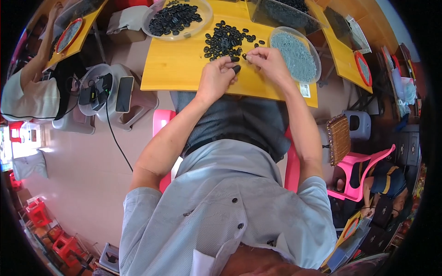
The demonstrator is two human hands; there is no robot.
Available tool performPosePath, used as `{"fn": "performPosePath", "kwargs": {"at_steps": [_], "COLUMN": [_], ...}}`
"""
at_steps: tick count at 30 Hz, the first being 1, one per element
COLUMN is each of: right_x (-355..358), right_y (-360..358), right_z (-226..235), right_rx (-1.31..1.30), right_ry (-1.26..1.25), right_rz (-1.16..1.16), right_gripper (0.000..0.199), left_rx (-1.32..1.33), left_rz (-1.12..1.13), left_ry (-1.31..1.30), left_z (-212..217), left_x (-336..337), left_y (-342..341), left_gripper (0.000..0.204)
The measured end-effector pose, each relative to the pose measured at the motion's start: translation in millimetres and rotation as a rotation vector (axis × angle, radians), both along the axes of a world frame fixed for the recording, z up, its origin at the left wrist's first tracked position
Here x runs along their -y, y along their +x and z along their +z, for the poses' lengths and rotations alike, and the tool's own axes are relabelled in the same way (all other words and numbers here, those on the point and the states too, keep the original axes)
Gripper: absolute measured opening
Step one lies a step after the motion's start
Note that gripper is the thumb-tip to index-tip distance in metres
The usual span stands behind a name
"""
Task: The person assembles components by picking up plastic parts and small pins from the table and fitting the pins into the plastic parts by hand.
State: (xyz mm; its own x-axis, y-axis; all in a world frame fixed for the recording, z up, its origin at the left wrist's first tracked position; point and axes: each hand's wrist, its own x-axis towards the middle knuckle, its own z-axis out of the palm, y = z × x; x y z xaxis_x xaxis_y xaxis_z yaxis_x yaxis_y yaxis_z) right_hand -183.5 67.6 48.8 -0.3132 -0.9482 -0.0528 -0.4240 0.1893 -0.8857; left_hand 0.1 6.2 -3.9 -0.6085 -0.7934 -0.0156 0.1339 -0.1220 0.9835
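Note:
My left hand [216, 78] is at the front of the yellow table [175, 73], just below a loose pile of small black oval plastic parts [224, 42]. Its fingers are curled, and black covers show on the thumb and a fingertip; whatever lies inside the curl is hidden. Close beside it, my right hand [271, 64] pinches a small black part [245, 56] between thumb and fingertip. A round clear tub of thin grey screws or pins [294, 55] stands next to my right wrist.
A clear round tub [209, 20] of black parts stands at the table's far left; a clear rectangular bin [281, 17] is at the back. Left are a stool with a phone [125, 94] and a cable [113, 129]. Other people sit left and lower right, near a pink chair [354, 175].

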Motion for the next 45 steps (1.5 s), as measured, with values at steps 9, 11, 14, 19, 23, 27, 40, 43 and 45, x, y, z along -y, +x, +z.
{"fn": "performPosePath", "kwargs": {"at_steps": [9,11,14,19,23,27,40,43,45], "right_x": [-24.4,-25.6,-27.0,-29.4,-28.9,-32.4,-80.9,-78.2,-78.1], "right_y": [20.0,23.1,22.2,25.2,23.0,13.3,-115.9,-110.2,-108.1], "right_z": [-11.6,-12.5,-12.0,-9.7,-12.8,-5.8,12.3,13.4,13.8], "right_rx": [0.328,0.328,0.291,0.151,0.048,0.046,-0.744,-0.733,-0.748], "right_ry": [-0.149,-0.160,-0.120,-0.145,-0.196,-0.127,0.212,0.257,0.270], "right_rz": [0.043,0.036,0.050,0.024,0.031,0.100,-0.357,-0.330,-0.331], "right_gripper": [0.015,0.016,0.016,0.017,0.018,0.020,0.018,0.018,0.018], "left_rx": [-0.142,-0.135,-0.074,-0.073,-0.084,-0.057,-0.132,-0.121,-0.115], "left_rz": [-0.062,-0.063,-0.054,-0.067,-0.054,-0.051,-0.084,-0.055,-0.051], "left_ry": [0.160,0.175,0.176,0.196,0.206,0.181,0.180,0.189,0.215], "left_z": [9.6,10.1,14.5,19.4,13.1,11.2,12.6,11.4,13.8], "left_x": [0.0,-0.1,-2.3,-4.2,-2.7,-2.1,-5.3,-5.4,-5.3], "left_y": [-0.9,-0.4,3.4,3.4,2.2,1.8,2.2,2.9,3.4], "left_gripper": [0.011,0.010,0.009,0.009,0.010,0.011,0.015,0.015,0.018]}}
